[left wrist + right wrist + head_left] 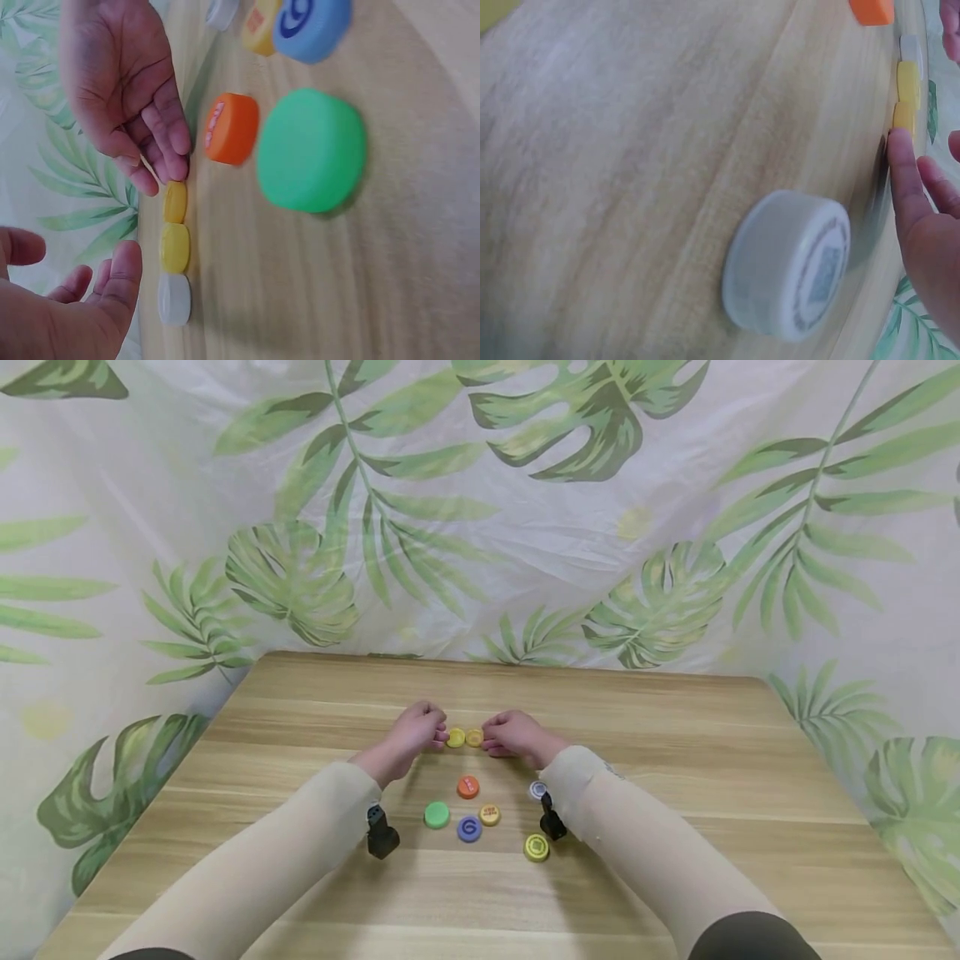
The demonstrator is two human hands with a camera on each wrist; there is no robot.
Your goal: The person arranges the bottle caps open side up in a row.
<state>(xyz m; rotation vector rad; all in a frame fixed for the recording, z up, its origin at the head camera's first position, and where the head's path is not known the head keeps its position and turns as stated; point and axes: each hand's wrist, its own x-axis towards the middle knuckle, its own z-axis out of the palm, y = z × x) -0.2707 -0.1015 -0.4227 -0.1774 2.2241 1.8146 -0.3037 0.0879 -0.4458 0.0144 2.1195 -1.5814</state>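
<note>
A leaf-printed fabric backdrop [540, 543] hangs right behind the far edge of a wood-grain tabletop [750, 760], whose side edges slant away well apart from both hands. A strip of wood separates that far edge from a short row of bottle caps: a white end cap [174, 299], a yellow middle cap [456, 738] and an amber cap [474, 738], side by side without visible gaps. The left hand [417, 731] is just beside the white end, thumb apart from its loose fingers; contact there cannot be told. The right hand [519, 735] has its fingers extended, a fingertip touching the outer side of the amber cap, thumb apart.

Nearer the person, with room between them and the row, lie an orange cap [468, 787], a green cap [437, 815], a blue cap [469, 828] and a red-printed cap [489, 814], the last two close together. A printed white cap [537, 789] sits beside the right sleeve [645, 843], a printed yellow cap [536, 847] nearer the person.
</note>
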